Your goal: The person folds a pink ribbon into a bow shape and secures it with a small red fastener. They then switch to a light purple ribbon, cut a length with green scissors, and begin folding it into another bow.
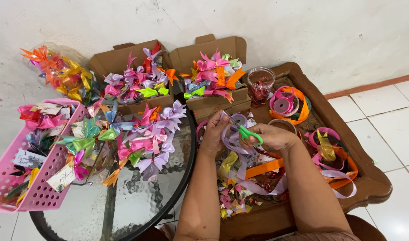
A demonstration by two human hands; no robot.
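- At six o'clock, right hand (pixel 275 136) has fingers clamped on green-handled scissors (pixel 242 129).
- At nine o'clock of it, left hand (pixel 213 131) pinches lilac ribbon (pixel 231 139) with fingers together.

two open brown cardboard boxes (pixel 124 60) (pixel 213 53) stand side by side at the far edge, flaps up, each filled with ribbon bows. left of them, a clear plastic bag (pixel 57 67) of bows lies against the wall. a clear round jar (pixel 260 85) stands right of the boxes. small pale paper tags (pixel 28 158) (pixel 61 177) lie in the pink basket (pixel 44 196) at near left; writing illegible.
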